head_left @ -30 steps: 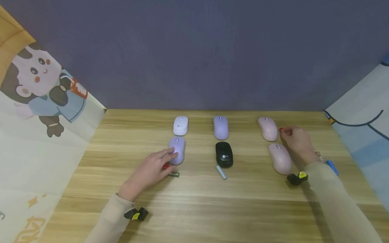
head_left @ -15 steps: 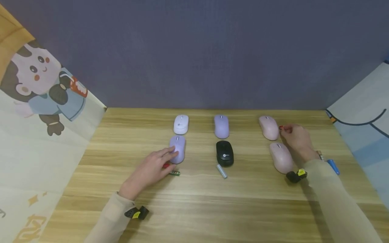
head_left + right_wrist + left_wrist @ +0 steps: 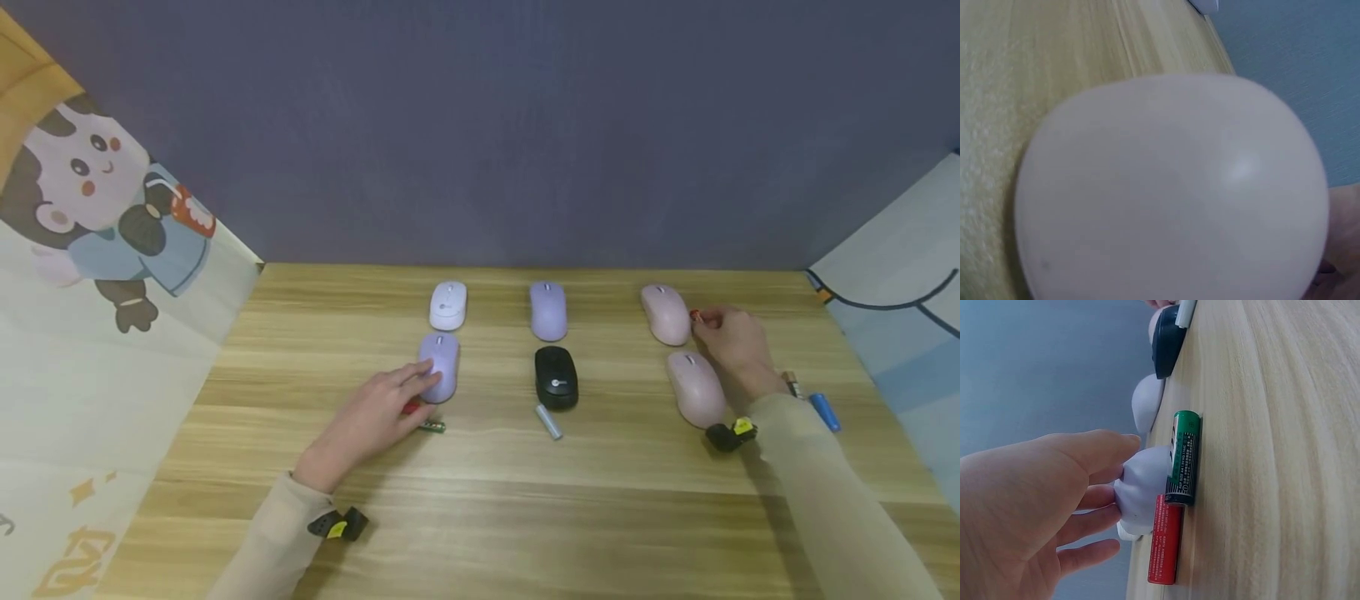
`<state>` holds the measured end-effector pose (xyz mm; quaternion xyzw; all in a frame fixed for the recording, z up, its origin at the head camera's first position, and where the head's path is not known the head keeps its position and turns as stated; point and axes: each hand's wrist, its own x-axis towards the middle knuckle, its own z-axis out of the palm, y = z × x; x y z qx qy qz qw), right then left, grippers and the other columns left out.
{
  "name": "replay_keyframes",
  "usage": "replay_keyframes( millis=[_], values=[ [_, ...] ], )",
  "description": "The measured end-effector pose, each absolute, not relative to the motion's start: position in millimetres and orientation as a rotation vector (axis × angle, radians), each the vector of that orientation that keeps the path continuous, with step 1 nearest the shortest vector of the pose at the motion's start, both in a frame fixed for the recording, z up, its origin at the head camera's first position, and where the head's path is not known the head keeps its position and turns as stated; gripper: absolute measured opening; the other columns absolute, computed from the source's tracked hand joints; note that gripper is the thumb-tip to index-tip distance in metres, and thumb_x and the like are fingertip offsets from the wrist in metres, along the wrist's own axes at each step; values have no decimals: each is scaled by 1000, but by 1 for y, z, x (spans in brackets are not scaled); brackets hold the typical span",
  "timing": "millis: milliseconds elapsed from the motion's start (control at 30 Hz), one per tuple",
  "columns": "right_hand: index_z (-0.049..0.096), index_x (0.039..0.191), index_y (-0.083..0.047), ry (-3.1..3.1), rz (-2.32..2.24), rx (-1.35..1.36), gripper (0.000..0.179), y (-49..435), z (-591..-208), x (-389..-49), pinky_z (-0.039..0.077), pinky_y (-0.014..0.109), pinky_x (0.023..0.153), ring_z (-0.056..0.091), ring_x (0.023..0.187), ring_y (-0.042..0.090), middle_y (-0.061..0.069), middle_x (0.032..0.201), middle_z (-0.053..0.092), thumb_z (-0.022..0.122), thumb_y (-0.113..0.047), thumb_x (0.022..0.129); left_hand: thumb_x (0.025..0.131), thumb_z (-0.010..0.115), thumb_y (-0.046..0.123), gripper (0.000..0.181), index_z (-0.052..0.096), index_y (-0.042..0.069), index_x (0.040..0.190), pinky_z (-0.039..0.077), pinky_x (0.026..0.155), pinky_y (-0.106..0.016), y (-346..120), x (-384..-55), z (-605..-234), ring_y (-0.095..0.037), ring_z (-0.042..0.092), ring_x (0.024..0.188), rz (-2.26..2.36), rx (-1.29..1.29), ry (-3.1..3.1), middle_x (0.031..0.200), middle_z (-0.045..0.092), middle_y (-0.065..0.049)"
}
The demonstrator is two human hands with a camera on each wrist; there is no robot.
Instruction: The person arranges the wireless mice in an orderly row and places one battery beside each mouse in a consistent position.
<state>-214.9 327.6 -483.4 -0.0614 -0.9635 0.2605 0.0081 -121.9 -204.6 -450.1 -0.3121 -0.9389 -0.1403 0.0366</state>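
In the head view my left hand (image 3: pixel 365 425) has its fingertips resting on a light purple mouse (image 3: pixel 446 379). The left wrist view shows relaxed, nearly straight fingers at that mouse, with a green and black battery (image 3: pixel 1183 456) and a red battery (image 3: pixel 1165 544) lying end to end beside it. My right hand (image 3: pixel 735 346), at the right, pinches a small red battery (image 3: pixel 696 316) between thumb and fingers; only its end shows. It lies right beside the far pink mouse (image 3: pixel 666 315). A nearer pink mouse (image 3: pixel 696 389) fills much of the right wrist view and hides most of that hand.
A white mouse (image 3: pixel 448 306), another purple mouse (image 3: pixel 548 312) and a black mouse (image 3: pixel 557 378) stand on the wooden table (image 3: pixel 480 517). A silver battery (image 3: pixel 549 422) lies below the black one. By the right sleeve are a brown-ended battery (image 3: pixel 791 384) and a blue battery (image 3: pixel 824 412).
The head view has shifted slightly. Both hands keep their places: the left at the purple mouse, the right pinching the red battery beside the far pink mouse.
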Motion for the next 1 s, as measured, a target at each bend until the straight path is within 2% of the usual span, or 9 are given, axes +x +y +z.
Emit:
replay_keyframes(
  millis=[700,900,1000],
  values=[
    [60,124,12,-3018,825,-246,41,325,-484,-214,49,34,69,64,94,40,30,108,68,60,-22,102,95,76,30,48,67,9,137,54,103,-53,-203,-120,-447,-35,63,126,-425,-944,-2903,147,58,-17],
    [60,123,13,-3006,842,-236,41,327,-486,-214,53,44,75,65,95,41,31,108,68,60,-22,102,95,77,30,49,66,8,137,54,104,-53,-203,-120,-446,-36,63,127,-434,-940,-2907,148,58,-17],
    [60,124,13,-3010,848,-246,42,327,-486,-214,53,44,76,65,96,41,31,109,68,59,-23,103,95,76,30,49,66,8,138,53,105,-54,-203,-119,-446,-36,62,128,-436,-935,-2915,148,57,-17]
  ],
)
